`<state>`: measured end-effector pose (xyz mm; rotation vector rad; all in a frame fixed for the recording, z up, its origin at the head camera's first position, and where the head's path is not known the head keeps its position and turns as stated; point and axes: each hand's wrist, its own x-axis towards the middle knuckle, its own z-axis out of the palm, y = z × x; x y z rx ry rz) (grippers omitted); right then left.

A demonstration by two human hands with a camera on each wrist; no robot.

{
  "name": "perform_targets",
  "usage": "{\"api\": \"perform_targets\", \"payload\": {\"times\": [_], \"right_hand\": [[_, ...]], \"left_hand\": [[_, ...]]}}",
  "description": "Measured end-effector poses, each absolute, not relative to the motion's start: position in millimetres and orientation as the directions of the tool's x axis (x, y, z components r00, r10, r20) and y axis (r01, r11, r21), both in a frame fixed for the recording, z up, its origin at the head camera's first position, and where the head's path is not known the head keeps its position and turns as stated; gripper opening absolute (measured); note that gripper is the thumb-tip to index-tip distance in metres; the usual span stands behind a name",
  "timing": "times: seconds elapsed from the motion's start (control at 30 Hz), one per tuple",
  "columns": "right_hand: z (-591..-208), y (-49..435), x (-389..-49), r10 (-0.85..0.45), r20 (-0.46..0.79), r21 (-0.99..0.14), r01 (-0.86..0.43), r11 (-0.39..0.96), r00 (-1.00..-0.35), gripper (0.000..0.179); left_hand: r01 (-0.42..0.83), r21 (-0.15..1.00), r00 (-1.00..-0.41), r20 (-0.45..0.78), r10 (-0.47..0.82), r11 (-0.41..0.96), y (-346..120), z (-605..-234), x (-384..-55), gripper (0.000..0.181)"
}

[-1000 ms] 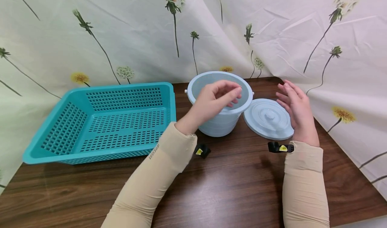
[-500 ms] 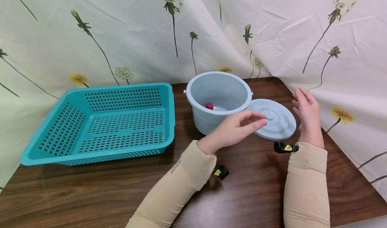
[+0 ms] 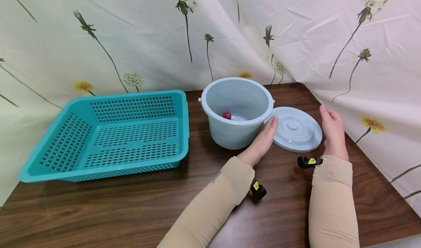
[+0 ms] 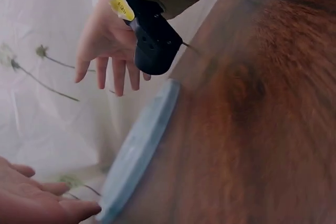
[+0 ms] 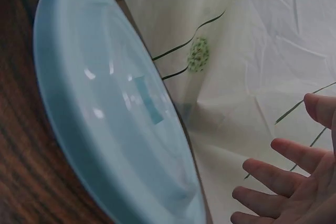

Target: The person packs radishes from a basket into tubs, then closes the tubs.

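Observation:
My left hand (image 3: 263,140) is beside the lower right of a light-blue bucket (image 3: 227,133), fingers extended and palm toward the lid. Flat on the table lies the round light-blue lid (image 3: 292,128), just right of the bucket, with a low knob at its centre. Past the lid's right edge is my right hand (image 3: 333,133); the right wrist view has its fingers (image 5: 275,174) spread, apart from the lid (image 5: 105,103). Neither hand holds anything. A small round red object (image 3: 227,115) rests inside the uncovered bucket. In the left wrist view both hands flank the lid (image 4: 142,140).
A turquoise perforated basket (image 3: 105,171) stands on the left of the dark wooden table (image 3: 108,211). Behind the table hangs a white cloth (image 3: 141,32) with a dandelion print. Black wrist cameras (image 3: 258,190) are strapped to both wrists.
My left hand has moved from over the bucket's mouth down and right to beside the lid, uncovering the red object from view. The right hand has shifted right and lowered.

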<state>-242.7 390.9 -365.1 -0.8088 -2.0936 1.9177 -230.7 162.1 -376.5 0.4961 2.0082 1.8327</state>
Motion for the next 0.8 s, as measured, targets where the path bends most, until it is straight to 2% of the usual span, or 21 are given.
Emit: {"api": "perform_targets", "payload": {"times": [0.2, 0.43, 0.67, 0.8], "right_hand": [[-379.8, 392.6, -244.8, 0.501, -0.249, -0.943, 0.327, 0.071, -0.829, 0.075], [-391.5, 395.8, -245.1, 0.481, -0.25, -0.911, 0.372, 0.176, -0.841, 0.08], [-398.8, 396.7, -250.2, 0.377, -0.207, -0.844, 0.36, 0.398, -0.903, 0.085], [-398.0, 396.7, -248.3, 0.376, -0.204, -0.83, 0.363, 0.422, -0.904, 0.086]], "left_hand": [[-0.067, 0.998, -0.894, -0.059, 0.444, -0.002, 169.9, -388.9, -236.2, 0.069], [0.076, 0.982, -0.893, 0.143, 0.426, -0.171, 171.0, -401.1, -242.1, 0.051], [-0.176, 0.958, -0.868, -0.043, 0.494, -0.226, 170.8, -404.3, -242.6, 0.065], [-0.229, 0.929, -0.861, -0.055, 0.505, -0.29, 172.3, -406.4, -242.7, 0.063]]}}
